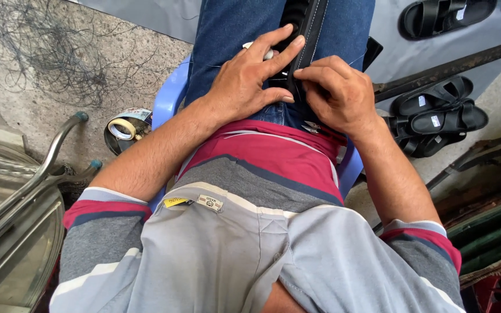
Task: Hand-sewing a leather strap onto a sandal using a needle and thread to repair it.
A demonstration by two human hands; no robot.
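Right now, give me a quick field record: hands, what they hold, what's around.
Left hand: flat on lap, fingers across the black sandal strap
Right hand: pinching the strap's lower end
Seat: blue plastic chair
Left side: tape roll on the floor
Right side: black sandals stacked
White object under left fingers: cannot identify

Rough concrete floor [53,69] strewn with tangled thin wire [47,52], blue plastic chair [169,95], roll of tape [124,128] in a tin beside it, metal frame with glass [13,232] at left, black sandals [439,113] on grey sheet [389,52] at right, daylight
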